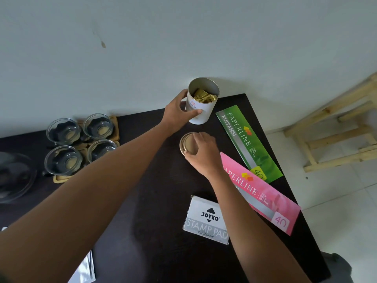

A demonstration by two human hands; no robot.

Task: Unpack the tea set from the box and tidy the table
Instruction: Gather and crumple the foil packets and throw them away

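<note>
nearest, the grey stamp pad box (pixel 206 220) and two receipt books lie untidied beside the right hand (pixel 204 154), which pinches the round gold lid (pixel 187 144). beyond, the left hand (pixel 179 115) grips the open white tea canister (pixel 201 103); four glass cups (pixel 79 144) already sit left.

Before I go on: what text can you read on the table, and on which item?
"PAPERLINE", "KUITANSI", "40": green pad
"PAPERLINE", "40": pink pad, partly behind the right arm
"JOYKO", "STAMP PAD": grey box
Red logo on the white tin: too small to read
Fine print on both pads and the box: blurred
</note>
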